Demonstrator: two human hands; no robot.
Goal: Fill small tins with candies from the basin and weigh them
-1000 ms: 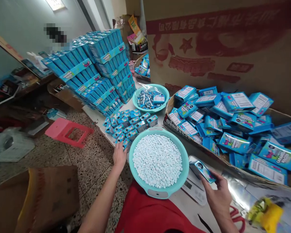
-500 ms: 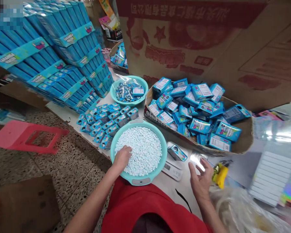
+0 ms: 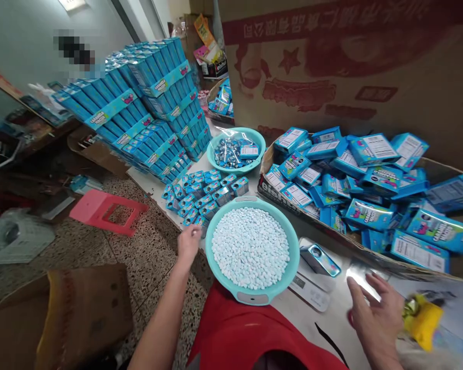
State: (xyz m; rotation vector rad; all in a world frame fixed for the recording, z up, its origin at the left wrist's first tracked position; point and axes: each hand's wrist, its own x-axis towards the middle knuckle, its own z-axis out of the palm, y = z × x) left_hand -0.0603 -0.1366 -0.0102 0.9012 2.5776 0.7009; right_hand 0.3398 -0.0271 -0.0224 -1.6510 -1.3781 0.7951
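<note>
My left hand [image 3: 189, 245] is closed, just outside the left rim of a turquoise bowl [image 3: 295, 241] and beside the nearest small blue boxes [image 3: 209, 208]. Whatever its curled fingers hold is hidden. Small pale blue candies [image 3: 250, 247] fill the bowl. Open and apart from anything, my right hand [image 3: 376, 314] is above the white table, fingers spread. Between it and the bowl, a blue box with a round window [image 3: 319, 259] lies on a small digital scale [image 3: 310, 293].
A cut-down carton [image 3: 278, 192] heaped with blue boxes stands at the right, before a large cardboard box [image 3: 316, 67]. Behind, a second bowl [image 3: 237, 167] holds shiny wrapped pieces. Stacked display packs [image 3: 154, 103] rise at the left. A red stool [image 3: 100, 210] is on the floor.
My left hand has come out of the candies and moved left past the bowl's rim. My right hand stays open near the scale. The view has swung left.
</note>
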